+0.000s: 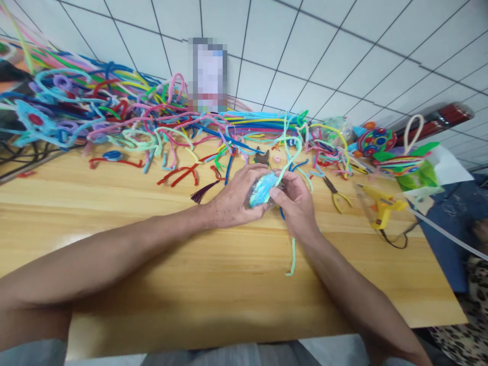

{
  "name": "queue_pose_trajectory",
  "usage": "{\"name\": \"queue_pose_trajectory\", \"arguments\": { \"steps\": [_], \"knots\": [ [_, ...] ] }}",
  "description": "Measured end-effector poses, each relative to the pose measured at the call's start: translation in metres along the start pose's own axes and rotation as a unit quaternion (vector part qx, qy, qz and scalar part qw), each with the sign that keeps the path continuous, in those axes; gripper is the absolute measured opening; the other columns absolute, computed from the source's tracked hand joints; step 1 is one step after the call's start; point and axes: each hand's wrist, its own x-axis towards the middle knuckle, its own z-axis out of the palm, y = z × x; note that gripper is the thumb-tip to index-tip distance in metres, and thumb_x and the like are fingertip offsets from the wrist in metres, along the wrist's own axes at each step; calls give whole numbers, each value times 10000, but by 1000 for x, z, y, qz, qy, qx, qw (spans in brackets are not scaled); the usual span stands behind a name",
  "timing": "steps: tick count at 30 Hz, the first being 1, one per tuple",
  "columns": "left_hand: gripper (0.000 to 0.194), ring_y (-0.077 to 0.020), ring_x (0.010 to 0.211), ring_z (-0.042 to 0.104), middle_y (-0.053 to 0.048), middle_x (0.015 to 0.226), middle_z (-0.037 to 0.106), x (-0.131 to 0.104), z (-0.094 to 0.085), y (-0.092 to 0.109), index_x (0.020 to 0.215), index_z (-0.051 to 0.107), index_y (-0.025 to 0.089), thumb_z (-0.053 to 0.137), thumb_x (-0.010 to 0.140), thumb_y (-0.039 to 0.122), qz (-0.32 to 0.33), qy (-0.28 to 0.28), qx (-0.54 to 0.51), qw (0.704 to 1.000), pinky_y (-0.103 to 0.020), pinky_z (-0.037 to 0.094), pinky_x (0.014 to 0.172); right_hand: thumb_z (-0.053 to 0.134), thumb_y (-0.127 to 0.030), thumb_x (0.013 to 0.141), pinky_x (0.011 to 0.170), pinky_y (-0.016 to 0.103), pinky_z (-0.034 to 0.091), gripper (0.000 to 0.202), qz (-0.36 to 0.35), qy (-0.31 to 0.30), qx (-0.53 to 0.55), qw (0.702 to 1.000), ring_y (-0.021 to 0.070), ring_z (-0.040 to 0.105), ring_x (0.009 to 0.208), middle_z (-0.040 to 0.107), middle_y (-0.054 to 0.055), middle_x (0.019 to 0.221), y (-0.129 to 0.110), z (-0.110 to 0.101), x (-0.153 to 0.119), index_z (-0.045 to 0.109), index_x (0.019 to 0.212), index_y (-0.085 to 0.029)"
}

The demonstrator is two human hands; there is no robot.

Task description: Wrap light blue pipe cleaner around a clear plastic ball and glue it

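Between my hands, above the wooden table, is a small rounded piece [263, 189] covered with light blue and pale green fuzzy strands. My left hand [238, 198] is closed around its left side. On its right side, my right hand [297, 201] pinches with thumb and fingers at a pale green pipe cleaner [285, 163] that loops up from the piece. Another pale green length [293, 256] hangs or lies below my right hand. The underside of the piece is hidden by my palm and fingers.
Tangled, many-coloured pipe cleaners [152, 109] are heaped along the tiled wall. Yellow-handled pliers [337, 195] and a yellow glue gun [385, 206] with a cord lie at the right. A dark tassel [206, 191] lies left of my hands. Someone's patterned clothing [461, 325] shows at the lower right.
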Motion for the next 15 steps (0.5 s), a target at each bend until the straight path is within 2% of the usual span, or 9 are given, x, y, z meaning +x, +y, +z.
{"name": "queue_pose_trajectory", "arguments": {
  "steps": [5,7,10,13,15],
  "knots": [
    [653,-359,1530,546,-209,1582,563,2,-6,-1,1589,425,229,696,1014,382,0,-7,-5,1000,-622,483,1277,872,-624,878,1117,469,574,534,-31,11,-37,999,244,708,1209,753,49,1313,0,-2,-2,673,1265,-314],
    [634,-357,1518,561,-208,1573,583,2,-7,-1,1583,439,220,685,1031,409,-10,-5,-10,1000,-614,492,1273,833,-569,931,1191,513,528,487,-86,49,-89,991,264,674,1316,719,65,1384,-1,-5,-4,657,1315,-326],
    [637,-369,1530,559,-203,1585,598,3,-7,-2,1579,464,228,685,1034,474,-25,3,-15,1000,-628,476,1285,798,-462,968,1279,595,449,410,-200,78,-192,958,302,602,1445,681,74,1448,-4,-9,-8,667,1340,-350],
    [667,-375,1550,550,-207,1597,602,5,-6,-4,1572,494,219,688,1032,558,-35,12,-17,999,-625,461,1303,767,-374,986,1307,643,412,364,-274,51,-254,926,316,621,1422,700,63,1439,-8,-11,-11,698,1343,-376],
    [686,-375,1563,543,-206,1607,600,5,-5,-5,1573,509,220,689,1029,598,-41,12,-24,999,-616,456,1311,743,-351,1004,1307,640,419,388,-277,30,-265,923,314,628,1429,706,60,1466,-8,-10,-13,695,1387,-389]
  ]
}}
